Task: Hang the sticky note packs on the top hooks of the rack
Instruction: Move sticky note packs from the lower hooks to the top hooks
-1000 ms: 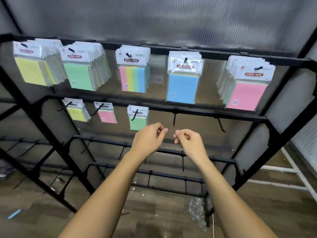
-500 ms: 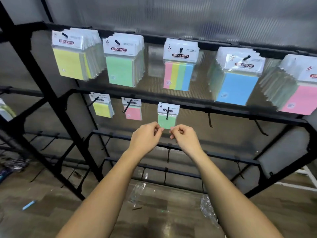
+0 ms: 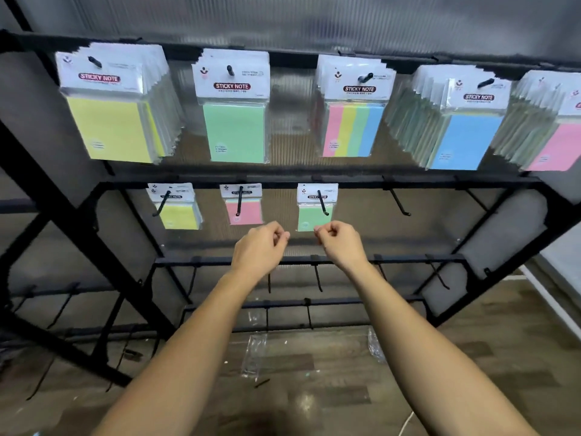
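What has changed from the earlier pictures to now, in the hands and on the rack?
The left hand and right hand have drawn slightly apart; both stay curled, with nothing visibly taken or released. The view has swung left, so the rack sits further right in the frame. The packs hang as before: five stacks on top hooks, and the small yellow, pink and green packs below.

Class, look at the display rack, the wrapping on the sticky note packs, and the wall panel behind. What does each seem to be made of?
Rack: probably metal, matte black paint; thin rigid bars and hooks.
Pack wrapping: clear glossy plastic film; it glints, with a white card header.
Wall panel: likely translucent ribbed plastic; fine vertical ridges.
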`<action>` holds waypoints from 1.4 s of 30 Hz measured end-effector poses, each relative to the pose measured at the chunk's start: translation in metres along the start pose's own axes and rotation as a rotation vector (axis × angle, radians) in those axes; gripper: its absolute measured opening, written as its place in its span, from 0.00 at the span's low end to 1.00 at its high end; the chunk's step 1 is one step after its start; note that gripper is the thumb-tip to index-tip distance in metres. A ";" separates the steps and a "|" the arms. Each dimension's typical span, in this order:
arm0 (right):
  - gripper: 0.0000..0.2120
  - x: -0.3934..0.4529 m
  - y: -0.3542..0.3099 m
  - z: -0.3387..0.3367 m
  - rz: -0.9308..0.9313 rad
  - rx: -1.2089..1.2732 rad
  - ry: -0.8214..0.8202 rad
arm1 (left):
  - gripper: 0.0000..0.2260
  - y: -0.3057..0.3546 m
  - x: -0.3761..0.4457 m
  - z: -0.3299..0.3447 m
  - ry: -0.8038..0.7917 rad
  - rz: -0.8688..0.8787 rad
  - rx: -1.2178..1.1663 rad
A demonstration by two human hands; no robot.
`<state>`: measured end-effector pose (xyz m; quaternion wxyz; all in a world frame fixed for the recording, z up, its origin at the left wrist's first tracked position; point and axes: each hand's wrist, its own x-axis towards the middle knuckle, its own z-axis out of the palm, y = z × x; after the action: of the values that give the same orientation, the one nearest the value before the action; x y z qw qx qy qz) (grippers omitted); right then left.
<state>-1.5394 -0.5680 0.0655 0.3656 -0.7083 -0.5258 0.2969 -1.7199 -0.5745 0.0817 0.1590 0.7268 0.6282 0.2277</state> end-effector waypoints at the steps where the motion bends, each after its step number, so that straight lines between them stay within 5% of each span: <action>1: 0.13 -0.001 0.000 0.002 0.009 -0.006 0.009 | 0.09 -0.002 0.001 0.002 -0.009 0.004 0.000; 11: 0.12 0.008 -0.002 0.015 0.056 -0.029 0.096 | 0.09 -0.036 0.015 0.015 -0.011 -0.075 -0.076; 17: 0.31 0.023 -0.009 0.022 0.125 -0.081 0.130 | 0.20 -0.054 0.030 0.006 0.077 -0.218 -0.030; 22: 0.27 0.037 -0.009 0.026 0.132 -0.068 0.113 | 0.31 -0.065 0.045 0.002 0.092 -0.363 -0.012; 42: 0.14 0.003 -0.003 0.040 0.129 0.041 0.274 | 0.12 -0.072 0.029 0.004 0.179 -0.243 -0.194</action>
<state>-1.5724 -0.5561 0.0453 0.4284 -0.7669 -0.4181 0.2314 -1.7757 -0.5338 0.0448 0.1983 0.6036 0.6981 0.3301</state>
